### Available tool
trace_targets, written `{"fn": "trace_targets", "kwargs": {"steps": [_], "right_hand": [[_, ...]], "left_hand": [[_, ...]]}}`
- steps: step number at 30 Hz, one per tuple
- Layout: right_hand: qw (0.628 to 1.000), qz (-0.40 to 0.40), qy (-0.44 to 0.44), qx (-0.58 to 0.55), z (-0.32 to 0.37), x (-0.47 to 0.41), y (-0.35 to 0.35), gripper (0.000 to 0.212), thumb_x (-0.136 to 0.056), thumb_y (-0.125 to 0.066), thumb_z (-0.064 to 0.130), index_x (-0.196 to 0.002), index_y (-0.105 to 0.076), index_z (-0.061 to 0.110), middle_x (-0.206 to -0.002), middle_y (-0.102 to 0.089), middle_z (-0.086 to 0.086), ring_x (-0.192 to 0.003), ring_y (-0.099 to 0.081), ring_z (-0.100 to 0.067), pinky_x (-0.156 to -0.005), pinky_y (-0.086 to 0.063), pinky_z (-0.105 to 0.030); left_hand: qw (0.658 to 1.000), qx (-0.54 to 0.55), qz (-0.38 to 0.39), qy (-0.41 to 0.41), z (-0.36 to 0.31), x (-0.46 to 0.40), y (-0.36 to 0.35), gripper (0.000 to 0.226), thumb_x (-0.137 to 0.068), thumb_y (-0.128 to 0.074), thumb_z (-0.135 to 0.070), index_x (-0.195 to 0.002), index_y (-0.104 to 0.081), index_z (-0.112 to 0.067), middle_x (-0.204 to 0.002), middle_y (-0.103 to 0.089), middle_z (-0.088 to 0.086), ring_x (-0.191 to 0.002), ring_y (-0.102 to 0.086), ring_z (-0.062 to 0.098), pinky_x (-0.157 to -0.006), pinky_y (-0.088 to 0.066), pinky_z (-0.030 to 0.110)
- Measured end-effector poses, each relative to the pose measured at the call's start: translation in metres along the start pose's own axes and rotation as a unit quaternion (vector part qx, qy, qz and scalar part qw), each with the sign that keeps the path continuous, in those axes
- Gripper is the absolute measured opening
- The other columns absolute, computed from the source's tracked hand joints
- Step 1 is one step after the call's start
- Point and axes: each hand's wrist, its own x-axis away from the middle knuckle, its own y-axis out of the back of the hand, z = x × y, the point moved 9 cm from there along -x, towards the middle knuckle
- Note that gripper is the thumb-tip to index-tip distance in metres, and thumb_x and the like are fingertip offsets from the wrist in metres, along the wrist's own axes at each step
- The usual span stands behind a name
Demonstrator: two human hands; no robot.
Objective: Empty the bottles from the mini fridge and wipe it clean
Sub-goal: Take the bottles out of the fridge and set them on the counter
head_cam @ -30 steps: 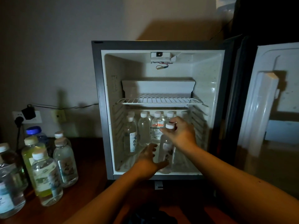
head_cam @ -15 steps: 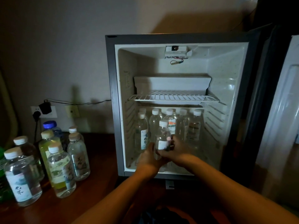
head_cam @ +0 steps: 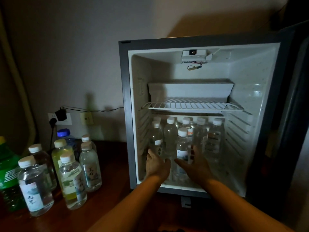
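The mini fridge (head_cam: 125,114) stands open, its white inside lit. Below the bare wire shelf (head_cam: 192,106) stand several clear water bottles with white caps, in a back row (head_cam: 200,133) and one front bottle (head_cam: 182,143). Both my hands reach into the lower compartment. My left hand (head_cam: 157,164) is spread, close in front of the leftmost bottle (head_cam: 156,136). My right hand (head_cam: 195,164) is spread just right of the front bottle, with its thumb pointing across the bottle's base. Neither hand closes around a bottle.
Left of the fridge, on the dark wooden top (head_cam: 113,190), stand several bottles (head_cam: 90,164), among them a green one (head_cam: 6,166) and a yellowish one (head_cam: 61,153). Plugs and a cable sit in wall sockets (head_cam: 60,118). The open fridge door (head_cam: 297,114) is at the right.
One second ago my right hand held a bottle by its top. Half a second ago both hands clasped the front bottle. Now both have let go and spread apart; the view shifted left.
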Motion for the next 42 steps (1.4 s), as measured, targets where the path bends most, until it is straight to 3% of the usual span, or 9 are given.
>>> {"fn": "trace_targets", "kwargs": {"steps": [5,10,17,20,25,29,32,36,42], "right_hand": [[1.000,0.007,0.011,-0.017,-0.005,-0.004,0.002,0.037,-0.079,-0.078,0.024,-0.102,-0.050,0.026,-0.092,-0.062,0.001,-0.084,-0.064,-0.014,-0.069,-0.053,-0.025],[0.999,0.003,0.024,-0.037,-0.002,-0.003,0.002,0.040,-0.079,-0.077,0.025,-0.108,-0.050,0.024,-0.097,-0.061,0.005,-0.086,-0.063,-0.005,-0.070,-0.051,-0.022],[0.997,0.016,0.011,-0.074,-0.002,0.000,0.002,0.049,-0.081,-0.075,0.020,-0.122,-0.048,0.028,-0.110,-0.056,0.015,-0.092,-0.057,0.008,-0.064,-0.049,-0.007],[0.996,0.012,0.005,-0.091,-0.002,0.002,0.002,0.047,-0.082,-0.075,0.021,-0.121,-0.050,0.028,-0.111,-0.058,0.012,-0.094,-0.059,0.006,-0.066,-0.051,-0.011],[0.993,0.028,-0.030,-0.112,-0.003,0.008,0.003,0.043,-0.081,-0.074,0.022,-0.118,-0.051,0.024,-0.107,-0.063,0.005,-0.096,-0.064,-0.010,-0.070,-0.053,-0.022],[0.993,0.016,-0.065,-0.095,0.000,0.017,0.001,0.052,-0.077,-0.080,0.022,-0.120,-0.052,0.022,-0.107,-0.061,0.006,-0.095,-0.062,-0.009,-0.070,-0.052,-0.021],[0.988,0.006,-0.109,-0.109,0.010,0.029,0.001,0.049,-0.071,-0.082,0.013,-0.112,-0.056,0.021,-0.101,-0.064,0.004,-0.087,-0.062,-0.011,-0.064,-0.052,-0.023],[0.992,0.040,-0.090,-0.084,0.033,0.043,-0.004,0.028,-0.068,-0.078,0.012,-0.090,-0.062,0.018,-0.080,-0.066,0.003,-0.081,-0.064,-0.017,-0.062,-0.049,-0.027],[0.988,0.085,-0.081,-0.098,0.065,0.067,-0.024,0.014,-0.069,-0.076,0.009,-0.079,-0.067,0.010,-0.080,-0.068,-0.010,-0.083,-0.065,-0.024,-0.068,-0.054,-0.035]], "left_hand": [[0.998,-0.051,-0.043,-0.006,-0.001,-0.004,0.000,0.089,-0.091,-0.061,-0.036,-0.151,-0.003,-0.005,-0.151,-0.025,0.023,-0.138,-0.030,0.036,-0.114,-0.028,0.042],[0.999,-0.013,-0.025,-0.017,-0.006,-0.017,-0.011,0.097,-0.086,-0.069,-0.036,-0.152,-0.004,-0.008,-0.153,-0.023,0.020,-0.139,-0.028,0.034,-0.114,-0.029,0.043],[0.999,-0.015,-0.049,-0.012,-0.005,-0.034,-0.003,0.068,-0.084,-0.068,-0.043,-0.137,-0.038,-0.012,-0.130,-0.056,0.012,-0.118,-0.055,0.026,-0.098,-0.047,0.039],[0.998,0.000,-0.028,-0.049,-0.008,-0.027,-0.005,0.067,-0.082,-0.070,-0.044,-0.136,-0.042,-0.016,-0.131,-0.054,0.006,-0.120,-0.051,0.023,-0.091,-0.041,0.029],[0.998,0.015,-0.018,-0.060,0.005,-0.009,0.006,0.086,-0.066,-0.069,-0.068,-0.132,-0.047,-0.017,-0.129,-0.058,0.003,-0.118,-0.054,0.020,-0.096,-0.050,0.041],[0.998,0.027,-0.003,-0.055,0.010,0.006,0.022,0.064,-0.071,-0.079,-0.047,-0.122,-0.054,-0.017,-0.111,-0.061,-0.010,-0.095,-0.057,0.007,-0.076,-0.047,0.020],[0.997,0.053,-0.005,-0.058,0.015,0.021,0.037,0.061,-0.063,-0.087,-0.043,-0.113,-0.060,-0.022,-0.100,-0.067,-0.012,-0.083,-0.061,-0.001,-0.065,-0.050,0.014],[0.996,0.046,-0.003,-0.072,0.018,0.037,0.057,0.066,-0.054,-0.088,-0.045,-0.111,-0.061,-0.025,-0.093,-0.070,-0.011,-0.084,-0.066,0.002,-0.076,-0.059,0.030],[0.995,0.030,-0.010,-0.090,0.025,0.061,0.094,0.053,-0.060,-0.085,-0.042,-0.106,-0.061,-0.027,-0.093,-0.069,-0.012,-0.084,-0.064,0.000,-0.069,-0.052,0.017]]}}
